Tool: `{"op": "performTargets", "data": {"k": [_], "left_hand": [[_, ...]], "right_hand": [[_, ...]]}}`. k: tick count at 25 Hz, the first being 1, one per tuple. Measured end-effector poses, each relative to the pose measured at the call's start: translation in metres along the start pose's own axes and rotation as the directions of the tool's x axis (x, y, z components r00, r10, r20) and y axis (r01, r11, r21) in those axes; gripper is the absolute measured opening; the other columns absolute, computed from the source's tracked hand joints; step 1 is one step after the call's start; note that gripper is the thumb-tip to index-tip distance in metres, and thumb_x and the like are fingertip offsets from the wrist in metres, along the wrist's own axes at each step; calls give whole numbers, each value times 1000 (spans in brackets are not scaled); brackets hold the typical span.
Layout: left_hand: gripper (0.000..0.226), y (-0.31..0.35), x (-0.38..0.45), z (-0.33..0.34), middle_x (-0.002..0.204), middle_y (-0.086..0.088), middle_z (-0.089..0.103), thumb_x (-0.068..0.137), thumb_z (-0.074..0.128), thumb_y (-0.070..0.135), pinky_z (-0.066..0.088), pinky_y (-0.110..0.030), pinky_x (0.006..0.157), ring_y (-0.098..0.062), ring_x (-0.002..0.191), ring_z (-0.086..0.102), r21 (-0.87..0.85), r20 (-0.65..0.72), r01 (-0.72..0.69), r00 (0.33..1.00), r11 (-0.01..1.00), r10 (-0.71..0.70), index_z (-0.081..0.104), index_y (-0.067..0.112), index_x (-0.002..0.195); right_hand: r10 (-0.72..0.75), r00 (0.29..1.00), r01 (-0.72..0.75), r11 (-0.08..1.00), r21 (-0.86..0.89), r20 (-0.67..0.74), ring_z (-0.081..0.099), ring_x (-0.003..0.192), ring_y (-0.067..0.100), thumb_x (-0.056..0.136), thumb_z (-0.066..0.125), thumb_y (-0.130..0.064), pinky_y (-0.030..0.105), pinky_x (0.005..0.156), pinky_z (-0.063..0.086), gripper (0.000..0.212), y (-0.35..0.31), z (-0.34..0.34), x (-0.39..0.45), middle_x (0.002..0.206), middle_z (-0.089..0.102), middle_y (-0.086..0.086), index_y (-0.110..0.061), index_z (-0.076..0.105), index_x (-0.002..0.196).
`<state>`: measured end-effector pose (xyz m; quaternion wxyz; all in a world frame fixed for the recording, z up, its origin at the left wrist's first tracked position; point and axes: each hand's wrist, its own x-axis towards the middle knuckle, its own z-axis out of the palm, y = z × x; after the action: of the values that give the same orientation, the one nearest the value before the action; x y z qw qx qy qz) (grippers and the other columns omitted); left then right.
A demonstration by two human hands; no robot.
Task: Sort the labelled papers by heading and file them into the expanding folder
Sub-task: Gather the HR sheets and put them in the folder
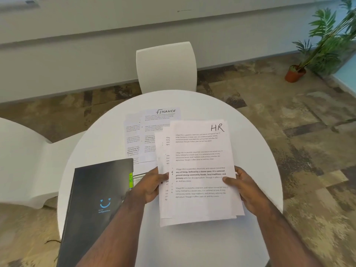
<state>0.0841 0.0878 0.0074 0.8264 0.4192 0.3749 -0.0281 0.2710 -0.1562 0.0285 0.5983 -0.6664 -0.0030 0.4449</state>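
Note:
I hold a fanned stack of white printed papers [200, 160] above the round white table [250, 151]; the top sheet is headed "HR" in black marker. My left hand [152, 185] pinches the stack's left edge and my right hand [242, 185] grips its right edge, thumb on the top sheet. Behind it lie papers headed "FINANCE" [152, 130], flat on the table and partly covered by the held stack. The black expanding folder [96, 205], with a blue smile logo, lies closed at the left, overhanging the table's front-left edge. A green tab marked "HR" [130, 180] shows at its right edge.
A white chair [166, 66] stands at the table's far side and another white seat [25, 164] is at the left. A potted plant [300, 70] sits on the patterned carpet at the far right, near a white wall.

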Motion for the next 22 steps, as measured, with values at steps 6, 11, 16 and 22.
{"op": "performTargets", "data": {"k": [6, 11, 16, 22], "left_hand": [[38, 2, -1, 2, 124, -16, 69, 100, 52, 33, 50, -49, 98, -34, 116, 65, -139, 3, 67, 998, 988, -67, 64, 10, 128], [54, 17, -4, 4, 121, -13, 71, 74, 81, 12, 58, -39, 88, -32, 113, 67, 76, 13, -218, 976, 973, 218, 65, 9, 125], [42, 33, -15, 15, 112, -10, 75, 66, 86, 9, 58, -32, 81, -28, 103, 71, 107, -35, -479, 874, 871, 485, 76, 19, 106], [36, 21, -31, -1, 104, -4, 78, 65, 87, 15, 58, -34, 81, -21, 97, 74, 224, -90, -480, 856, 848, 508, 78, 25, 99]], "right_hand": [[18, 992, -12, 999, -43, 124, 70, 107, 28, 87, 60, 10, 41, 92, 54, 39, 10, 14, -4, 119, 72, 11, -10, 65, 120], [-154, 988, 154, 986, -58, 12, 71, 102, 26, 83, 70, 5, 41, 92, 55, 34, 2, 38, -8, 111, 75, 9, -13, 69, 112], [-329, 944, 328, 944, -38, -34, 74, 89, 12, 76, 82, -7, 20, 72, 57, 28, -12, 65, -10, 95, 79, -6, -21, 72, 99], [-370, 929, 369, 929, -25, -22, 73, 91, 6, 73, 85, -7, 23, 78, 57, 32, -4, 70, -11, 95, 78, -13, -27, 73, 94]]}}
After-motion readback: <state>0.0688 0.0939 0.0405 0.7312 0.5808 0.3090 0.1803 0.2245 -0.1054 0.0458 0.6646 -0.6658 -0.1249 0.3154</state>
